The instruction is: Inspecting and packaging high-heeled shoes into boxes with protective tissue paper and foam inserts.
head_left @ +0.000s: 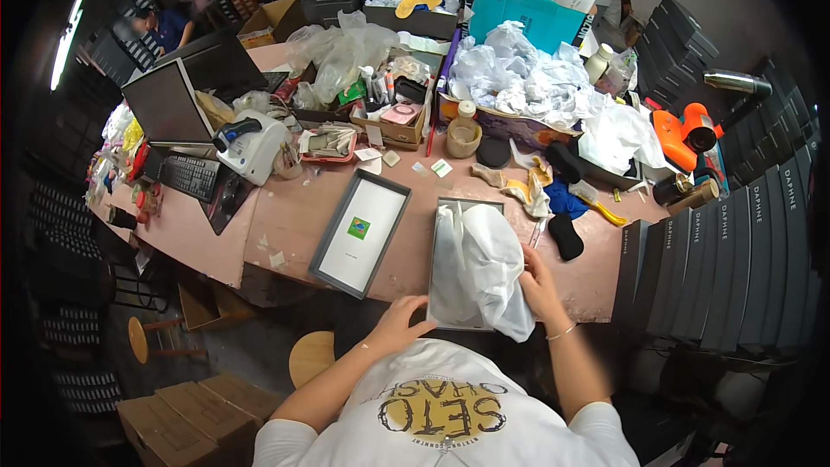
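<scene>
A grey shoe box (443,207) lies open on the pink table (285,216) in front of me, filled with white tissue paper (480,264). My left hand (399,322) rests on the box's near left corner, fingers spread. My right hand (538,284) presses on the tissue paper at the box's right edge, fingers pinching the paper. The box's grey lid (361,232) lies upside down to the left, with a small green sticker inside.
Stacks of dark grey boxes (735,251) stand at the right. Shoe inserts, black pads and a yellow shoehorn (562,199) lie behind the box. A laptop (169,104), keyboard, label printer and crumpled tissue crowd the far table. A wooden stool (311,355) sits below.
</scene>
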`<state>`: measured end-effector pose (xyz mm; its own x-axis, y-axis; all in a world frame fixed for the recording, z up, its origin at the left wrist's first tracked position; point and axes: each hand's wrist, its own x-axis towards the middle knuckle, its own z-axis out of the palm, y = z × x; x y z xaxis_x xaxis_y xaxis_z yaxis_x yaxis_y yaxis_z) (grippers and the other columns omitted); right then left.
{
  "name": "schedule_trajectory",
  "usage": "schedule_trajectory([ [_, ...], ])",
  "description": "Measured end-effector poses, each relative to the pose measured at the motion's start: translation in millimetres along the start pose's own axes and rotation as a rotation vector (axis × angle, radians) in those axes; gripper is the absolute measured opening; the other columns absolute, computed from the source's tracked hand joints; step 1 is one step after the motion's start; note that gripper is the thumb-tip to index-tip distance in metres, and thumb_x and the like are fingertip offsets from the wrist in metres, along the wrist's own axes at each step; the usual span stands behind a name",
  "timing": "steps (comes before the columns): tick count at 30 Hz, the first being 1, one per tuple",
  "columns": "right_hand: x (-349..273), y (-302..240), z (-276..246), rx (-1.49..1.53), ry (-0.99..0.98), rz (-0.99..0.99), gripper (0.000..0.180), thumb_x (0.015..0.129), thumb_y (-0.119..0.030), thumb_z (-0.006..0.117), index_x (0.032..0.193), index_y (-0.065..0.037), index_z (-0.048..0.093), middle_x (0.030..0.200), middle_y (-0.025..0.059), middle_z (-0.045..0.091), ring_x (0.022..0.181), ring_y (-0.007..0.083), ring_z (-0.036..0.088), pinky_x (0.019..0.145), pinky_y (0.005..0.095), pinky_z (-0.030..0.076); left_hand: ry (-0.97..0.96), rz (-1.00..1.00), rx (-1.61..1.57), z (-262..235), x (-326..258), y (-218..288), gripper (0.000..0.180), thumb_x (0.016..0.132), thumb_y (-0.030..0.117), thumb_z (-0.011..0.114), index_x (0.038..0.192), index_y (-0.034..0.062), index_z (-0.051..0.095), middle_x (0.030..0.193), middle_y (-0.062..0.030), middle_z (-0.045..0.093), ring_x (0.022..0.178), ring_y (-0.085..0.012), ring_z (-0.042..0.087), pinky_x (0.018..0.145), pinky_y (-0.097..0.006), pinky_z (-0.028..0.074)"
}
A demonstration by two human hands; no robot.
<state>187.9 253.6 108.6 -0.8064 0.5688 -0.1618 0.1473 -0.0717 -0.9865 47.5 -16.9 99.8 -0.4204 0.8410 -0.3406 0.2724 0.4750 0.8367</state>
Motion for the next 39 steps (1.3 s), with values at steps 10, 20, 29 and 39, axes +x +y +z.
schedule_trajectory([
  [10,-26.8,-34.4,81.8,0.069,0.027,-0.049,0.05,0.087,-0.015,0.066,0.129,0.0,0.044,0.124,0.0131,0.051,0.116,0.0224,0.049,0.095,0.0341,0.042,0.11,0.003,-1.121,24.7,19.3,35.8,0.064,0.087,0.036,0.067,0.135,0.0053,0.039,0.124,-0.0073,0.054,0.112,-0.0174,0.055,0.099,-0.035,0.043],
  [20,-10.5,-30.0,102.8,-0.087,-0.17,-0.082,0.023,0.095,-0.011,0.052,0.112,0.002,0.06,0.1,0.0062,0.066,0.092,0.0145,0.061,0.08,0.0271,0.049,0.014,0.127,-1.148,-30.2,16.0,46.0,0.064,0.095,0.048,0.045,0.141,0.0046,0.034,0.134,-0.0112,0.049,0.118,-0.0236,0.052,0.099,-0.039,0.044],
  [29,-47.5,-68.1,108.6,-0.549,-0.22,-0.493,0.024,0.087,-0.008,0.059,0.109,0.001,0.059,0.109,0.0099,0.059,0.09,0.0169,0.061,0.075,0.0277,0.049,0.276,-0.046,-1.448,-26.6,30.1,20.9,0.059,0.088,0.045,0.057,0.133,0.0085,0.044,0.125,-0.0069,0.055,0.112,-0.022,0.057,0.096,-0.039,0.047],
  [39,-37.5,-52.7,103.9,-0.447,-0.309,-0.429,0.009,0.086,-0.004,0.059,0.093,0.001,0.06,0.075,0.0072,0.061,0.063,0.0129,0.055,0.06,0.0278,0.046,0.229,-0.041,-1.559,-28.8,29.4,13.6,0.063,0.093,0.057,0.038,0.136,0.0101,0.042,0.129,-0.0085,0.054,0.116,-0.0259,0.054,0.098,-0.041,0.045],
])
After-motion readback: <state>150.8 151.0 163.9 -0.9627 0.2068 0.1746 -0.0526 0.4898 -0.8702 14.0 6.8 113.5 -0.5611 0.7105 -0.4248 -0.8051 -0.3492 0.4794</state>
